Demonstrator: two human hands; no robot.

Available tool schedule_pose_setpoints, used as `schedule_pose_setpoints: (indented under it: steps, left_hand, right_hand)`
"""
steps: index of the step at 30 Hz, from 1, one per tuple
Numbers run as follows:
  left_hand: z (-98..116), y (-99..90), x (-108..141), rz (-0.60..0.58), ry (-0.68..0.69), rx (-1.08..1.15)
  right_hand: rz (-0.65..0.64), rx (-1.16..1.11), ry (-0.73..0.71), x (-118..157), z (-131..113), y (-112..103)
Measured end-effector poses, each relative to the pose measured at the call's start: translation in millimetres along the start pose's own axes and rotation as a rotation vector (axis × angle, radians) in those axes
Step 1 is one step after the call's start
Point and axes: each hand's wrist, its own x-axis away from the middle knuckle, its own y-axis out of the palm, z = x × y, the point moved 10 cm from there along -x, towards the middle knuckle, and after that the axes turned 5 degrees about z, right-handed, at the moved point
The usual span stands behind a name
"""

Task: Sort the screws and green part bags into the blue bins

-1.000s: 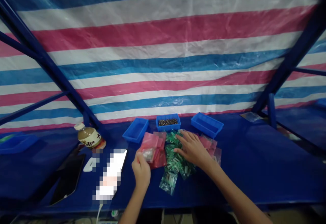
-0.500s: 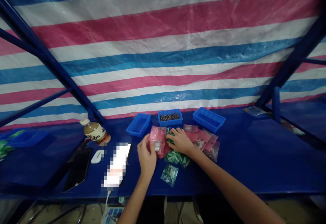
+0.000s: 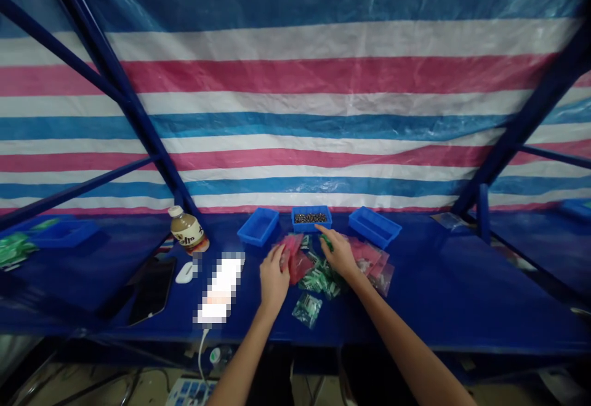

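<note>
My left hand [image 3: 274,275] is closed around the edge of a pink plastic bag [image 3: 292,247] at the left side of the pile. My right hand [image 3: 340,253] is over the middle of the pile, its index finger stretched towards a small blue bin [image 3: 312,227] of small metal parts [image 3: 310,217]. A bit of green packet [image 3: 327,243] shows between that hand's thumb and fingers. Beneath and between the hands lie several green packets [image 3: 318,280]. More pink bags [image 3: 369,254] spread out right of my right hand. One green-tinted packet [image 3: 307,309] lies apart, nearer the front edge.
Two more blue bins flank the middle one, one at left [image 3: 258,226] and one at right [image 3: 375,226]. Leftward are a drink bottle [image 3: 189,230], a white case [image 3: 185,273], a lit phone [image 3: 220,289] with a cable, and a dark tablet [image 3: 152,289]. Blue frame posts [image 3: 133,107] rise behind.
My right hand has moved slightly right and its index finger now points forward, the green bit moving along with it. The pink bag at my left hand has tipped and folded. The camera view has shifted.
</note>
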Motion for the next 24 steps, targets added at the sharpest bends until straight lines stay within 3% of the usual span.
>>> schedule_pose_setpoints:
  steps: [6,10,13,16,20,22,24]
  left_hand:
    - [-32,-27.1,4,0.171,-0.314,0.279]
    - [-39,-38.0,9,0.258,-0.372,0.356]
    - [-45,-47.0,12,0.347,-0.399,0.356]
    - [-39,-60.0,12,0.441,-0.337,0.337]
    - [-16,-72.7,5,0.466,-0.159,0.327]
    - [-8,-77.8,4,0.483,-0.111,0.306]
    - [-2,-83.5,4,0.517,-0.073,0.273]
  right_hand:
    - [-0.018,0.205,-0.025,-9,-8,-13]
    - [-0.166,0.367,-0.078,-24,-28,1]
    - [-0.223,0.394,-0.125,-33,-57,23]
    - [-0.298,0.317,-0.132,-21,-89,61]
    - [-0.476,0.085,-0.157,11,-117,108]
    - [-0.446,-0.047,-0.090,11,-111,104]
    - [-0.334,-0.151,-0.020,-1,-94,82]
